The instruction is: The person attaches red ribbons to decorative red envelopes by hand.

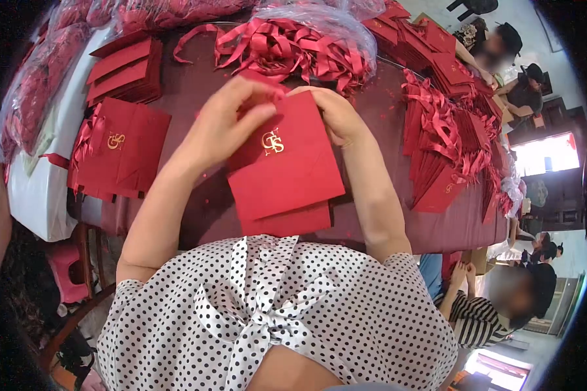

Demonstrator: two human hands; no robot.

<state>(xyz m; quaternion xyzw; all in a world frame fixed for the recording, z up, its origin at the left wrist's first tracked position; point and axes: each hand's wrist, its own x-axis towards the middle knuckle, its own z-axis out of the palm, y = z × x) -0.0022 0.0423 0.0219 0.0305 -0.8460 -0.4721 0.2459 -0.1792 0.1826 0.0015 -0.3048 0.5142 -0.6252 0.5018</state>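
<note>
A flat red paper bag (287,159) with a gold monogram lies tilted in front of me, over another red paper bag (293,220) that shows at its lower edge. My right hand (329,107) grips the upper right corner, its fingers partly behind the paper. At the upper left edge, my left hand (231,117) has its fingers curled and thumb bent inward, slightly blurred. Something red shows by its fingertips, but I cannot make out what it pinches. Beyond both hands lies a heap of red ribbons (300,52).
Stacked red bags (127,146) and folded red pieces (127,72) stand on the left of the dark red tablecloth (199,208). More bags with ribbons (443,143) line the right side. Plastic-wrapped bundles (29,98) lie far left. Other people (502,306) sit along the right.
</note>
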